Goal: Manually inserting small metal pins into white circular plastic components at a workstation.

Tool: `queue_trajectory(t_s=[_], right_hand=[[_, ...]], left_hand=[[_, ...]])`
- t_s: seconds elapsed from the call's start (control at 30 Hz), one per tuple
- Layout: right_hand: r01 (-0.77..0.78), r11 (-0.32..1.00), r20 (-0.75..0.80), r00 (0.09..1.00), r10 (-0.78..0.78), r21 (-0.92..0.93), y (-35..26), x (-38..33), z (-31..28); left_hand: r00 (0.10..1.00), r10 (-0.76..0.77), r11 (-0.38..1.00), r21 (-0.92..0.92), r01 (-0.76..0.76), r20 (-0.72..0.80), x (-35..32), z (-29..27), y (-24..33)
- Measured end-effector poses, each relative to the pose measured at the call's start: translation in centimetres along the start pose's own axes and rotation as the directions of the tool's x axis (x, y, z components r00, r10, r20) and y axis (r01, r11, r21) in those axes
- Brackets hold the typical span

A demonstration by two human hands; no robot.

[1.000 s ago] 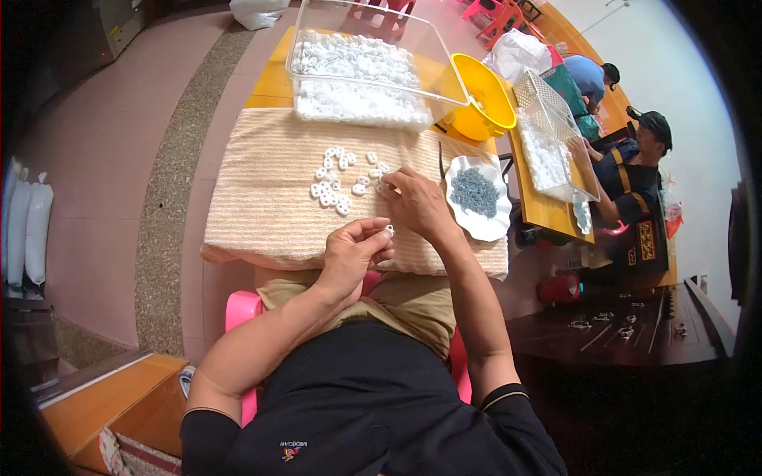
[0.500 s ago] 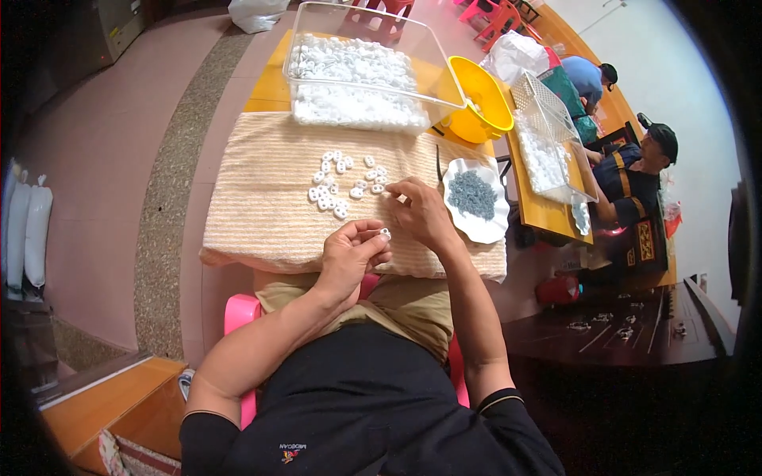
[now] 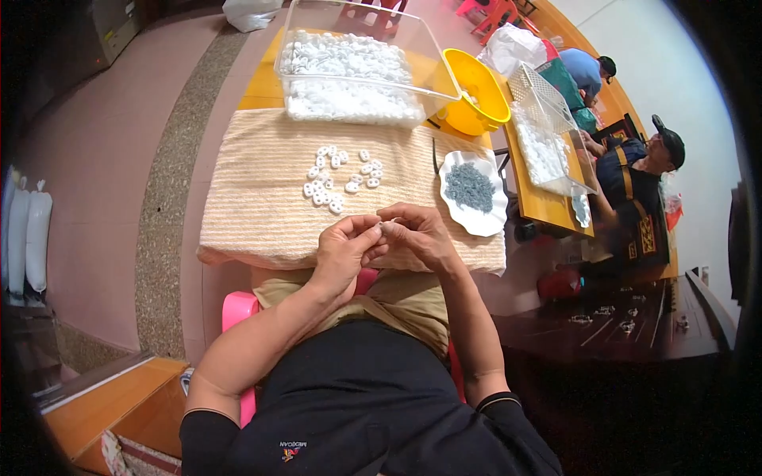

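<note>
In front of my lap, my left hand [image 3: 343, 252] pinches a small white plastic piece [image 3: 384, 224] between thumb and fingertips. The piece is mostly covered by fingers. My right hand [image 3: 422, 238] meets it from the other side, thumb and forefinger closed at the same spot; whether it grips the white piece or something tiny is hidden. Beyond my hands, several white two-holed plastic pieces [image 3: 336, 205] are scattered on the striped cloth [image 3: 254, 214]. To the right lies a white wavy-edged dish [image 3: 482, 225] with a heap of small grey-blue parts [image 3: 470, 187].
A clear bin [image 3: 357, 82] full of white pieces stands at the table's far side, beside a yellow bowl [image 3: 494, 107]. On the right, another table carries a second clear bin [image 3: 583, 170], where a co-worker [image 3: 635, 163] sits. A dark thin stick [image 3: 435, 156] lies near the dish.
My right hand has come back from beside the scattered pieces to my left hand, and its fingers have closed at the white piece. The left hand stays nearly in place.
</note>
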State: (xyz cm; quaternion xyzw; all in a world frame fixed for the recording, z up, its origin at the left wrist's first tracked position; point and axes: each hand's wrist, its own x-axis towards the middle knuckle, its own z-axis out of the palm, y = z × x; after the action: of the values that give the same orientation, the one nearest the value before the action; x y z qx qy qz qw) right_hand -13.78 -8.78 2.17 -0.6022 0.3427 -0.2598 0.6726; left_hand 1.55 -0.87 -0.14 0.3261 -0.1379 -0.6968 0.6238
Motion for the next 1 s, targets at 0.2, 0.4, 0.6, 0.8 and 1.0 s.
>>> queue_trajectory(t_s=[0.2, 0.4, 0.6, 0.8, 1.0], right_hand=[[-0.002, 0.999, 0.004, 1.000, 0.002, -0.042, -0.4, -0.4, 0.2], [0.036, 0.998, 0.008, 0.999, -0.036, -0.049, 0.2, -0.6, -0.4], [0.406, 0.817, -0.193, 0.837, -0.512, -0.409, -5.0, 0.6, 2.7], [0.798, 0.554, 0.589, 0.573, -0.570, -0.239, -12.3, -2.2, 10.8], [0.601, 0.632, 0.365, 0.799, -0.477, -0.489, -8.6, -2.0, 5.3]], left_hand=[[1.000, 0.004, 1.000, 0.016, -0.004, -0.006, -0.2, -0.2, -0.3], [1.000, 0.014, 0.997, 0.075, -0.015, 0.010, -0.2, 0.1, -0.4], [1.000, 0.009, 0.998, 0.062, -0.008, -0.015, 0.0, 0.5, -0.5], [0.977, -0.176, 0.980, 0.068, 0.185, -0.116, -1.2, 1.8, 1.1], [0.999, 0.037, 0.998, -0.046, -0.036, 0.030, -1.4, 1.1, 0.0]])
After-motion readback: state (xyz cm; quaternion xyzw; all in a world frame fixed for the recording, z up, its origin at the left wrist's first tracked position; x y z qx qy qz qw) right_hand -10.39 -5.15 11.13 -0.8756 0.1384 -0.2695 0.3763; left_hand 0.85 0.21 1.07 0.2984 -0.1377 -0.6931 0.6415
